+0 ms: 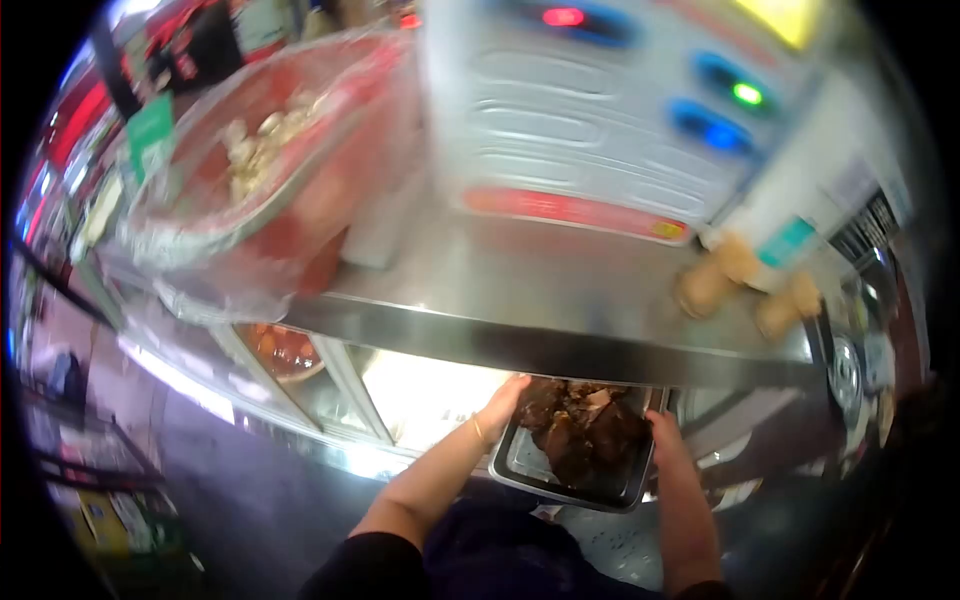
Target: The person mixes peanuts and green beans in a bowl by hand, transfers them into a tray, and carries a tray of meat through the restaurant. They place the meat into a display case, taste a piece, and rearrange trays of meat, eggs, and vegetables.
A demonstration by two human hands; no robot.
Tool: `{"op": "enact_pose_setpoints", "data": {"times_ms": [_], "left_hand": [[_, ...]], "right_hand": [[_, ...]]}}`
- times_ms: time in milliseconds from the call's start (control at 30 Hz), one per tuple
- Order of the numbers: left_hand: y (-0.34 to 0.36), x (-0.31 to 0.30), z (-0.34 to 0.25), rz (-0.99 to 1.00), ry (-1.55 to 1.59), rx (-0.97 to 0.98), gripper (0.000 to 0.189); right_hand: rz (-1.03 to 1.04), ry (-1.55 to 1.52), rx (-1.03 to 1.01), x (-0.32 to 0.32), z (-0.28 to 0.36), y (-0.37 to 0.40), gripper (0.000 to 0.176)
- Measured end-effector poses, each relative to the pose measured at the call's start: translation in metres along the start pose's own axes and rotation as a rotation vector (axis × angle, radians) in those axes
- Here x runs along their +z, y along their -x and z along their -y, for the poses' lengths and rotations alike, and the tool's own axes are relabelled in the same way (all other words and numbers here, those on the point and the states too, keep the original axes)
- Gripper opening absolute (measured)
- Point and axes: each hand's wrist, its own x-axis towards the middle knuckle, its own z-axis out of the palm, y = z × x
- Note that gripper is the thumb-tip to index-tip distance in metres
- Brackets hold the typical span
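A rectangular metal tray [527,457] is held out in front of my body, just below the counter edge. Dark brown chunks of what looks like cooked meat [575,440] fill most of it, leaving the near left corner bare. My left hand [503,408] is closed on the tray's left rim, with a thin yellow band at the wrist. On the opposite rim, my right hand [661,432] grips with its fingers partly hidden by the tray side. The tray's far edge reaches under the counter lip, beside a lit opening.
Above the tray runs a steel counter [500,285]. On it stand a red plastic-lined basket [320,220] with pale pieces inside, a blurred white panel [560,120] with coloured lights, and two brown jar-like things [712,280]. A pan of reddish food [283,352] sits behind glass lower left.
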Motion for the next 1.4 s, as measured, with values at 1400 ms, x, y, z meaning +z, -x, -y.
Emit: {"op": "enact_pose_setpoints", "data": {"times_ms": [1400], "left_hand": [[0.045, 0.055, 0.021, -0.645, 0.660, 0.242, 0.085]], "right_hand": [[0.407, 0.271, -0.497, 0.139, 0.091, -0.027, 0.029]]}}
